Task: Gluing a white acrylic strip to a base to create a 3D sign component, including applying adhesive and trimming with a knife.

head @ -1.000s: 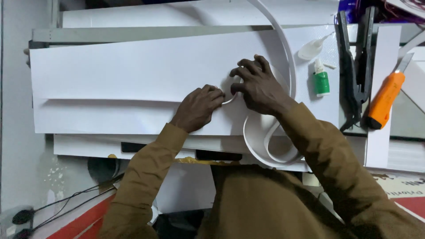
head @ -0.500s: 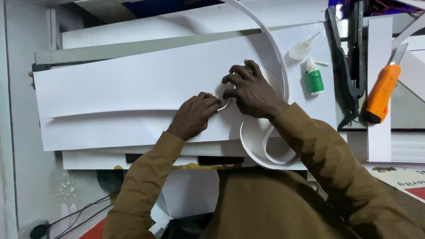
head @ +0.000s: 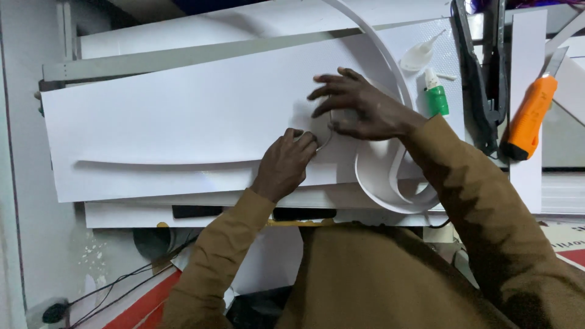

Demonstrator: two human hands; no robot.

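A large white sheet (head: pixel 170 122) lies across the workbench, with a thin raised strip glued along its lower part. My left hand (head: pixel 285 163) pinches the end of a long white plastic strip (head: pixel 390 176) where it stands on edge on the sheet. My right hand (head: pixel 359 109) presses down on the same curved strip just beyond, fingers spread. The strip loops below my right wrist and arcs up past the top of the sheet.
A green-and-white glue bottle (head: pixel 436 97) and a clear nozzle bottle (head: pixel 419 56) lie right of my hands. Black pliers (head: pixel 481 79) and an orange utility knife (head: pixel 531 116) rest further right. Cables (head: pixel 109 292) hang below the bench at the lower left.
The view has shifted so the bench sits lower and more to the right. My right hand's fingers have spread flatter on the strip; my left hand stays pinched beside it.
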